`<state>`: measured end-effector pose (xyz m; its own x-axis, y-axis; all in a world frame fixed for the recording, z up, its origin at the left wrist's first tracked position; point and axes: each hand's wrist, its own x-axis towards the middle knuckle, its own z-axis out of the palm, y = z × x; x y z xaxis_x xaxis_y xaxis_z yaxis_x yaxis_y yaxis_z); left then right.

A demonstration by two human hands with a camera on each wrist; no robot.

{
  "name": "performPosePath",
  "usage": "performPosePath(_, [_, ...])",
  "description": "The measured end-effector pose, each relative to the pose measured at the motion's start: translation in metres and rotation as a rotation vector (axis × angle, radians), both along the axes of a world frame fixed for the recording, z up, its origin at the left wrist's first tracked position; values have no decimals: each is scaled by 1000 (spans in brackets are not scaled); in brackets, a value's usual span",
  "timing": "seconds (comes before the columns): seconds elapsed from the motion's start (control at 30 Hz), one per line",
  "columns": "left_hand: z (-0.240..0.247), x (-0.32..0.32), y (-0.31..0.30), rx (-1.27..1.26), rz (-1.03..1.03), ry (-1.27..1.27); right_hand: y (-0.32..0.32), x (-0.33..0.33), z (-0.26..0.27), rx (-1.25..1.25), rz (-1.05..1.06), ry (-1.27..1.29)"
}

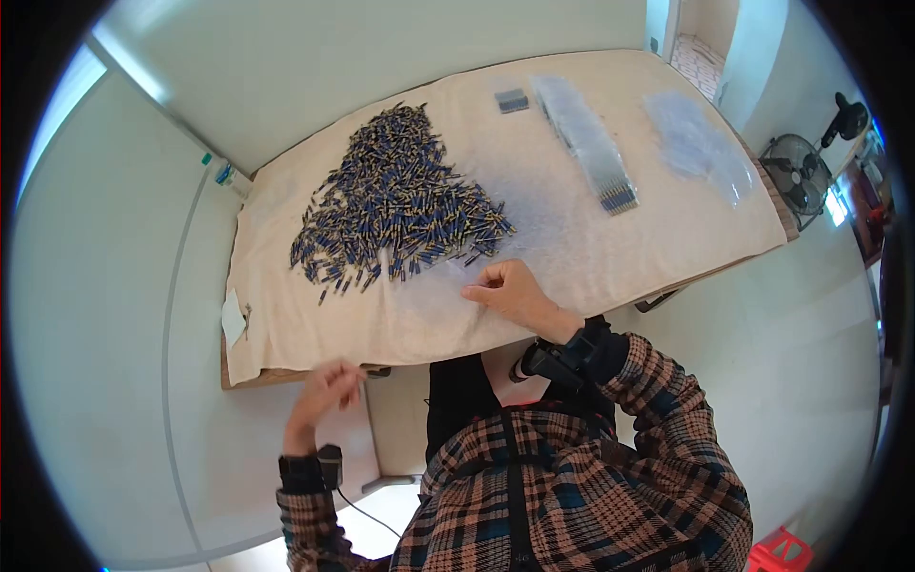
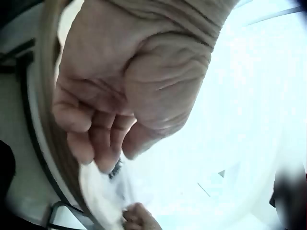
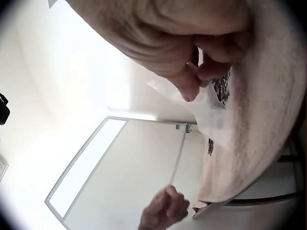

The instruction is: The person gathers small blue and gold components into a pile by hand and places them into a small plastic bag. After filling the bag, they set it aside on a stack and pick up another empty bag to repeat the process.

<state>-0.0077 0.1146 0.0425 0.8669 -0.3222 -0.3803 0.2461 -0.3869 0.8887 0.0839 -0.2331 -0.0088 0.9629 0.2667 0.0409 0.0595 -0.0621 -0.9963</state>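
Note:
My right hand (image 1: pixel 515 297) hovers low over the front part of the table, its thumb and fingers pinching the edge of a clear plastic bag (image 3: pixel 213 117). The thin bag hangs from the fingertips in the right wrist view and nearly vanishes against the cloth in the head view. Just beyond it spreads a big heap of short dark blue and gold sticks (image 1: pixel 391 205). Off the table's front edge, my left hand (image 1: pixel 326 393) is in the air with fingers loosely bent and nothing in them; it looks slightly blurred.
A beige cloth (image 1: pixel 315 348) covers the table. At the back right lie a long clear plastic strip (image 1: pixel 577 119) with a row of sticks at its near end, a small grey bundle (image 1: pixel 512 100), and loose clear bags (image 1: pixel 691 143). A bottle (image 1: pixel 226 175) stands by the left wall.

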Motion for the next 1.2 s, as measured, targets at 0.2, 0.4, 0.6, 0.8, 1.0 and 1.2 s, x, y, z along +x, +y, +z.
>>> performPosePath(0.2, [35,53,-92,-25,28,-423,22,-2,13,15,-30,-11])
performPosePath(0.4, [18,80,-137,183,120,-628,38,-3,25,-36,-38,-12])
performPosePath(0.6, [7,94,-137,423,162,-784,49,-1,15,-30,-3,-138])
performPosePath(0.8, [10,91,-143,222,229,-577,51,3,13,116,14,-235])
performPosePath(1.0, [2,92,-152,294,150,-650,46,-12,39,-263,-129,-429])
performPosePath(1.2, [18,86,-155,402,79,-707,23,-1,38,-441,-290,-588])
